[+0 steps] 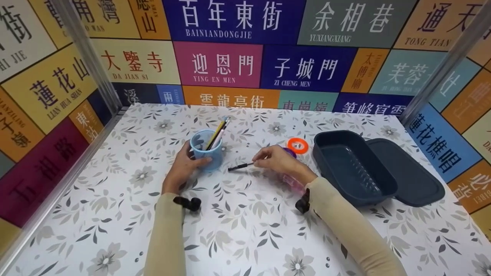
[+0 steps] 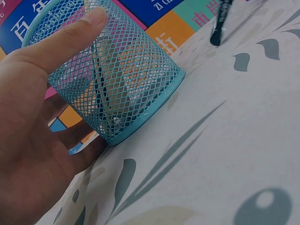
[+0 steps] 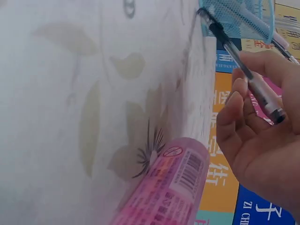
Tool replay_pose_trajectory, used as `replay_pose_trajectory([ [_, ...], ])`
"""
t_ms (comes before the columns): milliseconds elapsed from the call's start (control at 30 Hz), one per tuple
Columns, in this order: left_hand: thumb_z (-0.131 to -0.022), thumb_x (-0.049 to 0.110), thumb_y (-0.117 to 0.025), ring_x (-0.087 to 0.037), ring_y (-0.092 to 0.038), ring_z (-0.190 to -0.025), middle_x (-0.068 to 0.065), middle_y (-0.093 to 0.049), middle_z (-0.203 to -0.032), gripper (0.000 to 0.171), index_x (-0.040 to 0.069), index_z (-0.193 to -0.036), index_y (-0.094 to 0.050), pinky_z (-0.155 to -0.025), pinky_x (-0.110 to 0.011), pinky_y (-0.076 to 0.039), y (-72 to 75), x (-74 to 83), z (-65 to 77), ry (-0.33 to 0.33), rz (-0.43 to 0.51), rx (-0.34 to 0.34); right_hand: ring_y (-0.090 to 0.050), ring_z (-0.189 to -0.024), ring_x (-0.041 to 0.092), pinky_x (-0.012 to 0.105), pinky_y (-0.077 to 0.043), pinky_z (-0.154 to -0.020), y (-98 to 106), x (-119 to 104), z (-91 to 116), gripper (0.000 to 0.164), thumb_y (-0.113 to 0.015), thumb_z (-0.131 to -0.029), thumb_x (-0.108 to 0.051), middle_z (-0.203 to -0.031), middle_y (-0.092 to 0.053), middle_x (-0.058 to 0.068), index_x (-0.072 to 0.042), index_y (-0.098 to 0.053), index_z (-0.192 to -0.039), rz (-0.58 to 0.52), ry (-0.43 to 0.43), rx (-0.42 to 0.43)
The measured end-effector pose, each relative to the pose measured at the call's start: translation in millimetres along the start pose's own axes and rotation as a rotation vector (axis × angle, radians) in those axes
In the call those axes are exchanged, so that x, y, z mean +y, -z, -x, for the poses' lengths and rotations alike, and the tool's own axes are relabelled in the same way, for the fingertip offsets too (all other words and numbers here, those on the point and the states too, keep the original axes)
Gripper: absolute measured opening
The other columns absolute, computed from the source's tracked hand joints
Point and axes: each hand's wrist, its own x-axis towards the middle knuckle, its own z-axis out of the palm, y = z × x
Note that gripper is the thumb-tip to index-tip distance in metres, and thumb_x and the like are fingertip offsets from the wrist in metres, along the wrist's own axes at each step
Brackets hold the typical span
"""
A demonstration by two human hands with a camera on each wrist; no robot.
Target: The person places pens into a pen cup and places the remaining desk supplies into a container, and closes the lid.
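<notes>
A light blue mesh pen holder (image 1: 211, 160) with several pencils and pens (image 1: 217, 135) leaning in it is gripped by my left hand (image 1: 182, 167). The left wrist view shows the thumb across the mesh (image 2: 136, 70) and fingers around the far side. Between thumb and fingers, my right hand (image 1: 282, 161) pinches a black-tipped clear pen (image 3: 234, 54). Its dark end points toward the holder, apart from it and low over the table. Below the right hand lies a pink bottle-like container (image 3: 171, 187) with a printed label and barcode.
An orange ring (image 1: 297, 145) and a purple ring (image 1: 289, 152), partly hidden, lie beyond the right hand. To the right stands a dark blue box (image 1: 321, 163), with its flat lid (image 1: 420, 180) beside it. Printed panels (image 1: 226, 65) border the flowered table (image 1: 238, 237).
</notes>
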Motion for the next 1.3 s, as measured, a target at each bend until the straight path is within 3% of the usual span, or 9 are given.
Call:
replay_pose_trajectory([
  [133,-0.067,0.042,-0.092,-0.025,-0.036,-0.149,0.003,-0.04,-0.159,0.105,0.031,-0.154,-0.033,-0.124,-0.045,-0.033,-0.2,0.0,-0.7,0.008,0.003,0.002,-0.062,-0.088,0.016,0.028,-0.052,-0.071,0.9,-2.5,-1.1,0.027,-0.076,-0.089,-0.021,-0.102,-0.073,0.003,-0.01,-0.073,-0.113,-0.151,-0.048,0.087],
  [300,-0.068,0.041,-0.092,-0.025,-0.035,-0.149,0.003,-0.04,-0.159,0.104,0.031,-0.153,-0.033,-0.124,-0.045,-0.032,-1.2,-0.3,-1.3,0.004,0.006,-0.004,-0.064,-0.082,0.01,0.026,-0.054,-0.062,-0.4,-2.9,-3.7,0.022,-0.075,-0.089,-0.013,-0.105,-0.074,0.006,-0.004,-0.07,-0.109,-0.336,0.005,0.186],
  [400,-0.068,0.041,-0.092,-0.024,-0.036,-0.149,0.003,-0.04,-0.159,0.104,0.031,-0.153,-0.034,-0.124,-0.045,-0.032,-0.6,-0.7,-0.9,0.001,0.011,-0.007,-0.065,-0.084,0.008,0.024,-0.058,-0.065,-2.0,-3.6,-4.3,0.028,-0.073,-0.09,-0.008,-0.105,-0.073,0.006,0.001,-0.067,-0.115,-0.443,0.031,0.224],
  [600,-0.067,0.042,-0.092,-0.024,-0.034,-0.15,0.003,-0.04,-0.159,0.105,0.031,-0.154,-0.033,-0.126,-0.045,-0.028,0.3,-0.7,-0.7,-0.002,0.009,-0.009,-0.068,-0.089,0.009,0.03,-0.064,-0.078,-1.9,-10.9,-2.4,0.038,-0.071,-0.092,-0.005,-0.099,-0.068,0.0,0.005,-0.06,-0.126,-0.549,0.071,0.3],
  [867,-0.074,0.035,-0.089,-0.025,-0.034,-0.15,0.0,-0.039,-0.16,0.1,0.029,-0.155,-0.031,-0.125,-0.045,-0.03,-1.3,-1.4,-0.4,-0.008,-0.006,0.003,-0.07,-0.085,0.01,0.032,-0.064,-0.079,-0.5,-29.1,-4.7,0.048,-0.067,-0.09,0.007,-0.098,-0.065,0.004,0.007,-0.05,-0.135,-0.736,0.171,0.408],
  [1300,-0.072,0.035,-0.09,-0.024,-0.033,-0.151,0.003,-0.039,-0.16,0.101,0.033,-0.154,-0.032,-0.127,-0.046,-0.027,-1.0,0.8,-0.7,0.028,0.001,0.001,-0.069,-0.089,0.018,0.038,-0.064,-0.08,3.9,-64.9,-8.4,0.07,-0.066,-0.09,0.009,-0.094,-0.063,0.003,-0.013,-0.038,-0.15,-0.762,0.351,0.417],
])
